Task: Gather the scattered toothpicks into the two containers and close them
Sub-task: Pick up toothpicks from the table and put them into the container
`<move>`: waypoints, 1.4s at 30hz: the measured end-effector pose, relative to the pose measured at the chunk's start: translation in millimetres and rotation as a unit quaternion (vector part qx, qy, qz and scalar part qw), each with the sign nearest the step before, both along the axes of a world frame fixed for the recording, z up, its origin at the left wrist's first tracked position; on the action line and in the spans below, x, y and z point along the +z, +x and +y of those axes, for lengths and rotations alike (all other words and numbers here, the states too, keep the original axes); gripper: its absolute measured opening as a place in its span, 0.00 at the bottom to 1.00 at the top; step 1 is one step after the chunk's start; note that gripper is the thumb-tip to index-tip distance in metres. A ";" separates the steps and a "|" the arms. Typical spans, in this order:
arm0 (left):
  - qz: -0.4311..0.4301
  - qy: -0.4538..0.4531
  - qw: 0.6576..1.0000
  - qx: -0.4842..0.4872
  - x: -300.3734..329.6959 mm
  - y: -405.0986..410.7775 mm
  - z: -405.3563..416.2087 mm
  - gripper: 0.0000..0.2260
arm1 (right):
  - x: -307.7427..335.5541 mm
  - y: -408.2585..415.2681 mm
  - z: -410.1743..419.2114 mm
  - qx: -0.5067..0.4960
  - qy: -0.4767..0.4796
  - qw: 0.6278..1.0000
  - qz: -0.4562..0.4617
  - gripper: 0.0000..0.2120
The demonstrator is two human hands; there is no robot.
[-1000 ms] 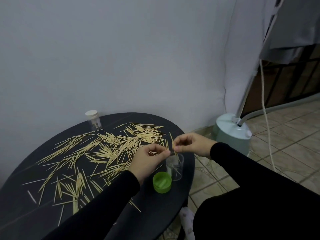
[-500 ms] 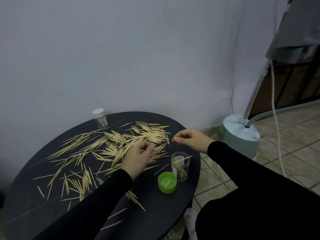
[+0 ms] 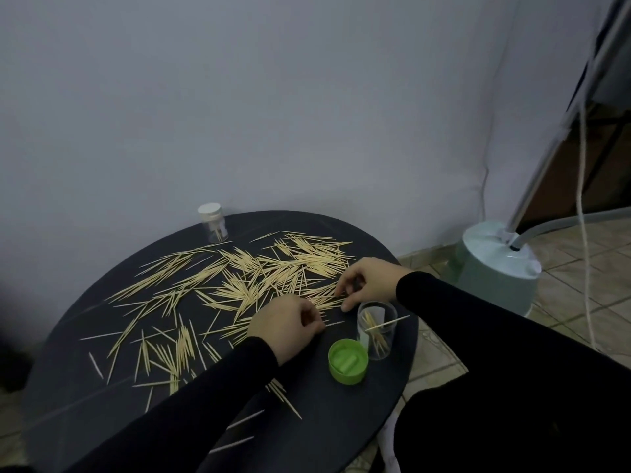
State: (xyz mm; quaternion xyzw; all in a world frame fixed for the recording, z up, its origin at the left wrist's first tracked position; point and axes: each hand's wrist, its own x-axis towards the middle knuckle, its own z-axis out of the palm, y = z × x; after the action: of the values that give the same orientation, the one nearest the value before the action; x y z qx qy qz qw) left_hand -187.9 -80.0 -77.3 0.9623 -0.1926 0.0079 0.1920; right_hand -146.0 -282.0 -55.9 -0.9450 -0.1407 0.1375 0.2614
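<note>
Pale wooden toothpicks (image 3: pixel 239 278) lie scattered over most of the round black table (image 3: pixel 102 414). An open clear container (image 3: pixel 377 331) stands near the right edge with several toothpicks inside and one lying across its rim. Its green lid (image 3: pixel 348 360) lies upside down just in front of it. A second clear container (image 3: pixel 213 222) with a white lid on stands at the back by the wall. My left hand (image 3: pixel 286 326) rests on the table left of the open container, fingers curled and pinching toothpicks. My right hand (image 3: pixel 365 281) is behind that container, fingertips and thumb closing on toothpicks.
A grey wall stands right behind the table. On the tiled floor to the right sits a pale green round appliance base (image 3: pixel 495 264) with a slanted pole, a hose and a white cord (image 3: pixel 584 172). The table's right edge runs close to the open container.
Both hands have dropped from above the open container to the table. The left moved down and right onto toothpicks near the container; the right lowered onto the pile behind it.
</note>
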 end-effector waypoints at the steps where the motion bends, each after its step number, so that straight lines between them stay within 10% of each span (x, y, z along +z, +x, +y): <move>1: -0.010 0.007 1.000 0.006 -0.8 0.9 1.4 0.05 | -0.4 0.7 0.4 0.001 -0.004 1.000 0.001 0.11; 22: -0.089 0.062 0.994 0.030 -3.0 4.5 7.3 0.09 | -3.4 0.0 3.3 0.011 -0.031 0.999 -0.026 0.07; 42: -0.109 0.028 0.992 0.050 -1.5 8.8 0.5 0.08 | -5.4 1.7 6.1 0.084 -0.256 0.958 -0.096 0.04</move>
State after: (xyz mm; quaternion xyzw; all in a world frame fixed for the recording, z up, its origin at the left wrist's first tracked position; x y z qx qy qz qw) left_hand -179.1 -79.5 -78.8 0.9690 -0.1643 0.1174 0.1422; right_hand -144.2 -275.9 -61.4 -0.9739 -0.2039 0.0986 -0.0170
